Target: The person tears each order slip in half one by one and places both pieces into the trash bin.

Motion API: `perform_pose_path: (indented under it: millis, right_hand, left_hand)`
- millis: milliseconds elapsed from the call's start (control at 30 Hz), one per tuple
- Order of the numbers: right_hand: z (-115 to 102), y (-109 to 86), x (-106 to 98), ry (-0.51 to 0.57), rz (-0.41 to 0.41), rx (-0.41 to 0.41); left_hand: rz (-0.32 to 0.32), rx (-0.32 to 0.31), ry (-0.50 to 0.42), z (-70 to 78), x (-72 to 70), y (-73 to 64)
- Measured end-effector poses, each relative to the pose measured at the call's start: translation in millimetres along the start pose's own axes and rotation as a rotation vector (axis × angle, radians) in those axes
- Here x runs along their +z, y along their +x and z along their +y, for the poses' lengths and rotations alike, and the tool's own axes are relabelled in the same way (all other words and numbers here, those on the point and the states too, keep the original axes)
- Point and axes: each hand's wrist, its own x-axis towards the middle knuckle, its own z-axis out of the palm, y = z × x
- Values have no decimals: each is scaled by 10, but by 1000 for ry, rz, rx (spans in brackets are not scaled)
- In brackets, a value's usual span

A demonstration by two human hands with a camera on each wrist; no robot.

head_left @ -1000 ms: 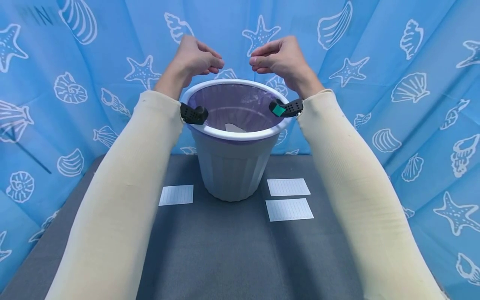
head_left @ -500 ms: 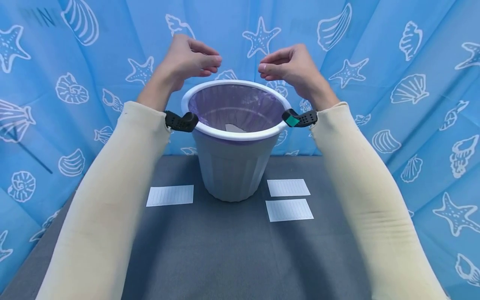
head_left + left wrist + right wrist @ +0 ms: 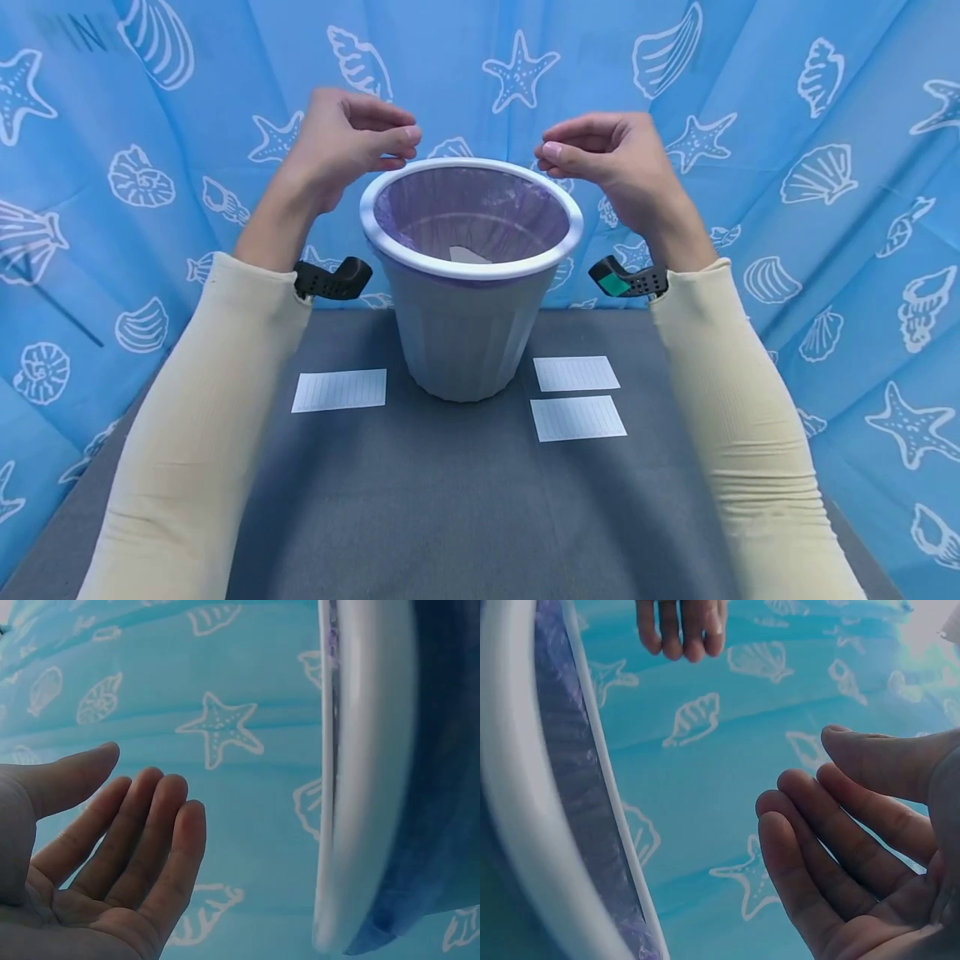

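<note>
A white waste bin (image 3: 461, 342) lined with a purple bag (image 3: 472, 204) stands on the grey table. Inside it a white piece of paper (image 3: 468, 255) shows near the bottom. Above the rim's left side is my left hand (image 3: 341, 146), its fingers loosely bent and the palm bare in the left wrist view. My right hand (image 3: 622, 162) hovers over the right side in a matching pose. In the right wrist view, that hand's fingers (image 3: 810, 847) hold nothing, and the bin's rim (image 3: 532, 787) runs along the left.
One lined white card (image 3: 340, 390) lies left of the bin. Two more, an upper card (image 3: 576, 374) and a lower card (image 3: 578, 418), lie to its right. A blue curtain (image 3: 465, 50) with sea-shell prints hangs behind and at both sides of the grey table (image 3: 450, 500).
Both hands have moved apart and back towards me, the left one leftwards, the right one rightwards. More of the left card shows. The bin and cards stay put.
</note>
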Motion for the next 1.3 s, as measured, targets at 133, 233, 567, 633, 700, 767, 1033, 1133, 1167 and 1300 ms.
perform_pose_path:
  millis: [133, 233, 567, 633, 700, 767, 1033, 1133, 1167, 1300]
  right_hand:
    - [-2, -167, 12, 16, -16, -30]
    - [5, -290, 26, 25, -38, -57]
    - [82, -651, 75, 60, -74, -141]
    - [106, -715, 76, 75, -71, -147]
    - [133, -783, 75, 68, -55, -142]
    - [165, -846, 73, 72, -44, -137]
    - [346, -1085, 43, 90, -50, -150]
    - [434, -1171, 32, 75, -51, -147]
    - [465, -1199, 27, 68, -51, -142]
    - [602, -1308, 18, 26, -38, -115]
  left_hand:
    - [14, 62, -27, -40, -18, -138]
    - [31, 116, 12, -81, -21, -258]
    - [100, 238, -24, -281, -31, -566]
    - [112, 259, -40, -305, -28, -631]
    - [125, 275, -46, -328, -26, -700]
    - [133, 279, -67, -352, -24, -773]
    - [178, 299, -46, -548, -5, -1047]
    - [188, 301, -41, -668, 21, -1113]
    - [189, 300, -36, -714, 29, -1133]
    - [187, 276, -33, -908, 60, -1203]
